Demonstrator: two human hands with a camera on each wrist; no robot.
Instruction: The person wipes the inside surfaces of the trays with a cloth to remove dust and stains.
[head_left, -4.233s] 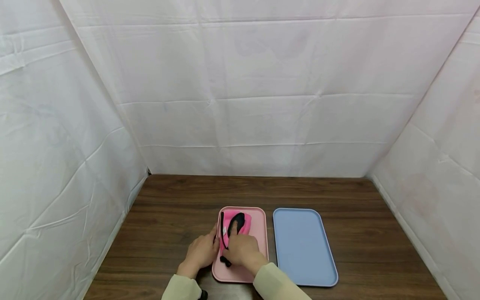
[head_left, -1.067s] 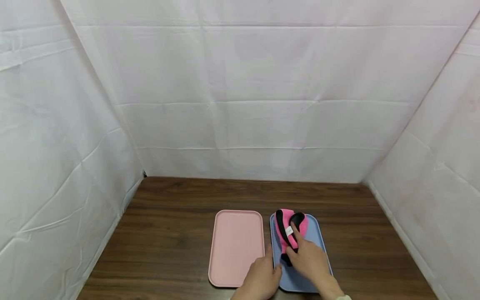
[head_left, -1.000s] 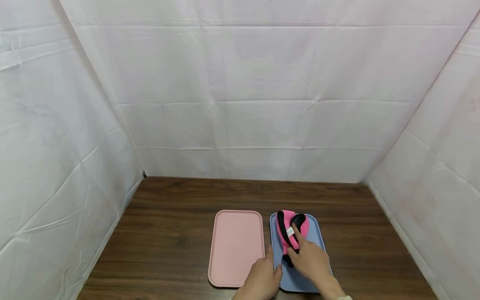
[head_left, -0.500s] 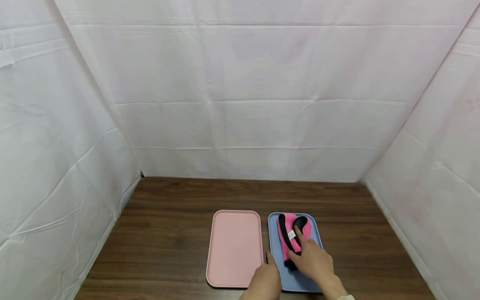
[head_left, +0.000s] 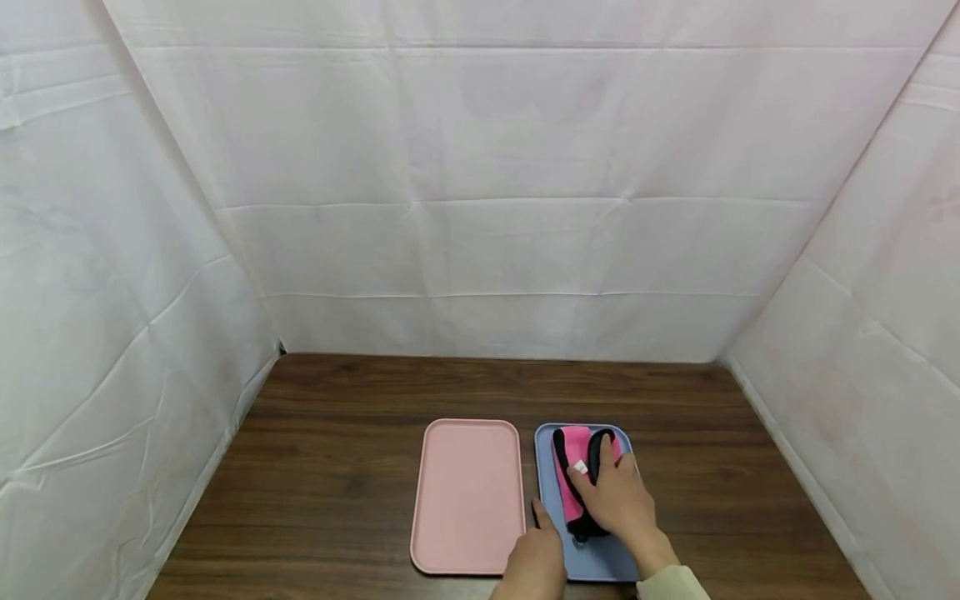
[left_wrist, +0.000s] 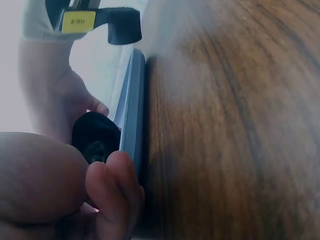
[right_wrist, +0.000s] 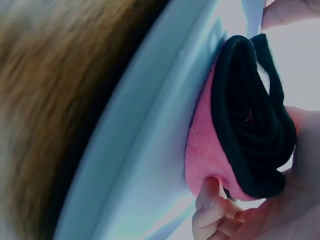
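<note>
While the right hand [head_left: 619, 500] grasps one pink-and-black folded plush item [head_left: 574, 442], the head view shows that item lying on the blue tray [head_left: 600, 563]. Its long axis runs away from the person, roughly along the tray's long sides, with the black end toward the person and the far end close to the far rim. Two black bands and one white tag [head_left: 581, 467] show on its upper face. The left hand [head_left: 535, 557] sets a straight index finger at the tray's left rim; whether its other fingers grip, I cannot tell. There are two trays; the pink tray [head_left: 468, 500] stands left of the blue one, a narrow strip of wooden table [head_left: 360, 467] between them. Wider stretches of wood lie on either outer side, reaching white drapes [head_left: 480, 250] on three sides.

In the left wrist view, two fingertips [left_wrist: 120, 162] sit near the blue rim, before the item's black end. A black device [left_wrist: 122, 25] with one yellow label [left_wrist: 78, 21] is at the other arm's cuff.

In the right wrist view, layered black edging [right_wrist: 255, 120] faces the camera, and curled fingers [right_wrist: 207, 212] press the pink plush side.
</note>
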